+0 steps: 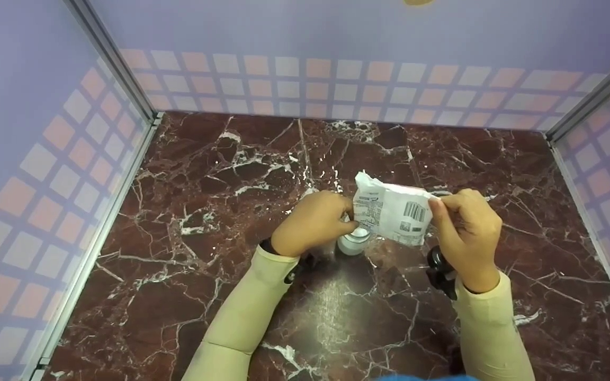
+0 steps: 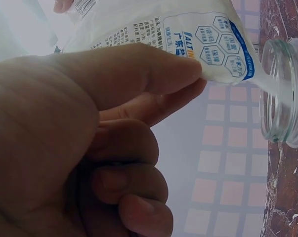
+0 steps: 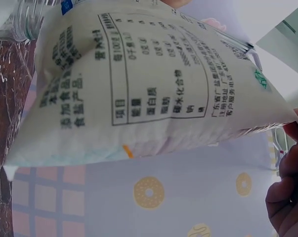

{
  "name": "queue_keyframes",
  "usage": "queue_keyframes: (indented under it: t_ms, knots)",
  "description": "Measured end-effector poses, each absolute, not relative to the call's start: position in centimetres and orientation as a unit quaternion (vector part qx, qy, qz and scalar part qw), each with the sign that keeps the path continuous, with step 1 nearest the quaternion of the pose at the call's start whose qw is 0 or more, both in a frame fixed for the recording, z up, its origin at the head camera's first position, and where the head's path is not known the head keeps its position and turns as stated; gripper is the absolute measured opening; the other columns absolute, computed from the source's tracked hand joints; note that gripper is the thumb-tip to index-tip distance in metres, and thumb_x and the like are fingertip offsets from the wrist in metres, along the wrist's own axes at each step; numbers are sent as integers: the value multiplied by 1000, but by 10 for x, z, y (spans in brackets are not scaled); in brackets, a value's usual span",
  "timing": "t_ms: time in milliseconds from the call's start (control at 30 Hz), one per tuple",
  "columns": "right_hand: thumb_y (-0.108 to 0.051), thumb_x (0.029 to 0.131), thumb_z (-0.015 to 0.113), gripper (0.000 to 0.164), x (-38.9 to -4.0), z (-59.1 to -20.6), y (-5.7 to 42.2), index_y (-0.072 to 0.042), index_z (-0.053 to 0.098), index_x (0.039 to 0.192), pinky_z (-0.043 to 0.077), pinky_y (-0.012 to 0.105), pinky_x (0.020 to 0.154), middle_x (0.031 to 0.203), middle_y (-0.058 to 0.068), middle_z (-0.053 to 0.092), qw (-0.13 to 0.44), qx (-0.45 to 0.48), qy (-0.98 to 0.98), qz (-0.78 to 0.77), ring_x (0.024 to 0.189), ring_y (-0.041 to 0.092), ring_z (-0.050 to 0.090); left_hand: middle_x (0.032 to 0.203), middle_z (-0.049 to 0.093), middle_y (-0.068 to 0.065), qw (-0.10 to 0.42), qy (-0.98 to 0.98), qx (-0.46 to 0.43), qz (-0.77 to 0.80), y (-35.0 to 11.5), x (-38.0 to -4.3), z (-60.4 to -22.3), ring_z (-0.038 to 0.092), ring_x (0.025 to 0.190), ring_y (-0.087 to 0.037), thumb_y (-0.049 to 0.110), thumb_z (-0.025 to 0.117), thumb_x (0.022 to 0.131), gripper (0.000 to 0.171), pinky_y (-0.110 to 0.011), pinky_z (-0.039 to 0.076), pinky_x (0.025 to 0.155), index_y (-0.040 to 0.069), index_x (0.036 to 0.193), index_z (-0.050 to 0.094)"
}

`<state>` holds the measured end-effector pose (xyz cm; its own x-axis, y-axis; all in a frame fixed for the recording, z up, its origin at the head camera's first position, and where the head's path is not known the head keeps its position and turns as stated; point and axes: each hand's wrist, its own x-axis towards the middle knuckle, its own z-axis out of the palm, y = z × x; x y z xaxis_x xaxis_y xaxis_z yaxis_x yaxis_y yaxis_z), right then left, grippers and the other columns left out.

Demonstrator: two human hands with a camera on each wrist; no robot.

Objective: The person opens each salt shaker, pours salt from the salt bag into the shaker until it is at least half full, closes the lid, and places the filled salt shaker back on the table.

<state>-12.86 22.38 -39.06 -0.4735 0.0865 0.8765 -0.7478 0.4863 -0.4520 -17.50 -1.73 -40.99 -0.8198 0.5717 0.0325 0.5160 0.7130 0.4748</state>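
Note:
A white printed salt bag (image 1: pixel 392 211) is held tilted between both hands, its lower end over a glass jar (image 1: pixel 353 246) on the table. My left hand (image 1: pixel 315 223) pinches the bag near its low end; in the left wrist view thumb and forefinger (image 2: pixel 163 81) press on it, the other fingers curled. White salt (image 2: pixel 267 83) runs from the bag's corner into the jar mouth (image 2: pixel 278 116). At the opposite, raised end, my right hand (image 1: pixel 469 233) pinches the bag's edge between thumb and fingers. White contents show in the jar in the head view.
White grains (image 1: pixel 331 177) lie scattered on the dark red marbled table (image 1: pixel 178 296) behind the jar. Purple panels with pink and white squares (image 1: pixel 318 87) enclose the back and both sides. A thin ring-like object (image 1: pixel 439 193) shows partly behind the bag, near the right hand.

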Motion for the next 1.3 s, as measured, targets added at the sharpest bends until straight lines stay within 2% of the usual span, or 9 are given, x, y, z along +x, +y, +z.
queue_keyframes:
  t_ms: [133,333,567,833,1067,1300]
  knots:
    - [-33,100,70,51,-129,-390,224,5,58,68,26,23,62,58,11,41,460,227,-728,455,59,20,33,74,69,4,60,921,295,246,-18,-175,-411,50,59,-10,30,74,94,18,-28,45,58,13,90,77]
    - [-34,100,70,51,-128,-389,223,4,57,68,25,25,62,57,12,40,462,227,-729,451,59,20,33,80,72,4,57,924,297,234,-18,-176,-411,55,63,-12,33,74,93,19,-31,49,63,14,92,78]
    - [-33,100,69,50,-127,-388,222,3,58,68,23,28,61,57,10,37,467,227,-734,439,58,21,30,72,67,3,62,925,294,233,-19,-175,-410,53,60,-12,32,73,94,24,-31,48,60,12,81,73]
    - [-32,100,70,49,-127,-388,221,3,57,68,24,27,61,57,10,39,472,228,-727,444,58,21,31,90,77,2,52,921,308,233,-21,-176,-409,58,66,-12,32,73,95,19,-32,52,67,13,97,78]
    - [-31,100,71,49,-126,-386,220,4,57,68,25,25,63,58,11,40,477,225,-719,453,59,20,32,82,71,5,44,920,308,241,-24,-176,-407,53,64,-11,30,72,95,16,-29,47,62,15,93,77]
    - [-29,99,71,49,-125,-384,220,5,57,68,25,22,63,58,12,41,479,219,-719,454,60,18,33,83,71,5,49,915,313,249,-25,-176,-406,51,63,-10,30,73,95,17,-28,45,61,14,95,78]
